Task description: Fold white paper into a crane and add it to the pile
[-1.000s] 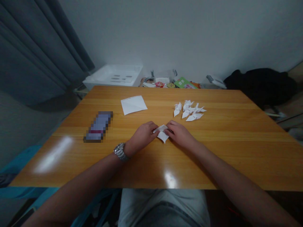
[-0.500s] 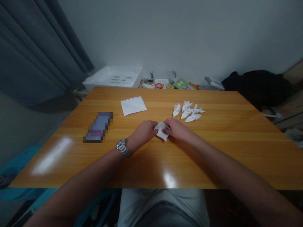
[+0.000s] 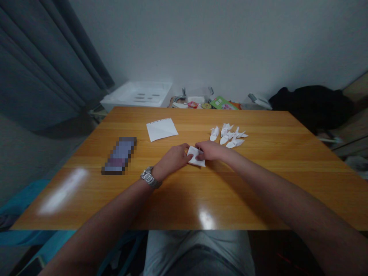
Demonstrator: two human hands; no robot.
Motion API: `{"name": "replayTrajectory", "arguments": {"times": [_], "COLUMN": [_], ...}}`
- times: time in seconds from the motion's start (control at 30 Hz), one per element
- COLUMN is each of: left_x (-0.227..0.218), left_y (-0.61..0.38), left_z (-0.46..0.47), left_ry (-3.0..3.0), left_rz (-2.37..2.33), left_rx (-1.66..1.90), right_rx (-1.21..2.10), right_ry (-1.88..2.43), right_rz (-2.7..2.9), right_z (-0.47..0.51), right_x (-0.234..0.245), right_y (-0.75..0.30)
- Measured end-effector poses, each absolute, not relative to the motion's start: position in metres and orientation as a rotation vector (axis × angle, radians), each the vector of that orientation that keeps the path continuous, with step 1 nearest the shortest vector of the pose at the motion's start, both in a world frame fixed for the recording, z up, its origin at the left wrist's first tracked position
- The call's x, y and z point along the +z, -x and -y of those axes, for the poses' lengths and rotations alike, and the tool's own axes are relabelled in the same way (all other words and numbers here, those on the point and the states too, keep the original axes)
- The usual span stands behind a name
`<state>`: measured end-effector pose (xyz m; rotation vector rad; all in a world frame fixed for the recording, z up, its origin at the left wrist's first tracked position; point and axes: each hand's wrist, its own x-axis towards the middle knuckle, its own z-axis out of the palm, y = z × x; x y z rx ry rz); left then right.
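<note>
Both hands work a small white folded paper (image 3: 197, 160) lying on the wooden table (image 3: 258, 184) just ahead of me. My left hand (image 3: 173, 157), with a metal watch on its wrist, pinches the paper's left edge. My right hand (image 3: 209, 150) presses its fingers on the paper's upper right part. A cluster of several finished white paper cranes (image 3: 228, 137) lies a little beyond my right hand. A flat white notepad sheet (image 3: 161, 129) rests farther back to the left.
A blurred-out dark rectangular object (image 3: 120, 155) lies on the table's left side. Behind the table stand a white plastic bin (image 3: 138, 93), colourful small items (image 3: 212, 102) and a dark heap of cloth (image 3: 313, 103). A grey curtain (image 3: 43, 65) hangs at left.
The folded paper has been turned and pressed flatter on the table. Both hands have shifted slightly away from me, with the right hand's fingers now lying over the paper's top.
</note>
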<state>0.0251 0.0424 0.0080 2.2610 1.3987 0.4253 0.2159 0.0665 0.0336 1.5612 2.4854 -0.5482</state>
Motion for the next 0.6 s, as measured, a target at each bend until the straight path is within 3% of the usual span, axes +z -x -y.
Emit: {"name": "replayTrajectory", "arguments": {"times": [0.17,0.6], "left_x": [-0.002,-0.005], "left_y": [-0.022,-0.023], "left_z": [-0.053,-0.061], "left_ry": [-2.205,-2.218], "left_rz": [-1.284,-1.390], "left_rx": [0.620,0.555], "right_rx": [-0.518,-0.496], "right_ry": [-1.508,-1.535], "right_rz": [-2.431,-2.405], "right_z": [-0.070,-0.072], "right_x": [0.039,0.037], "right_y": [-0.206,-0.208]}}
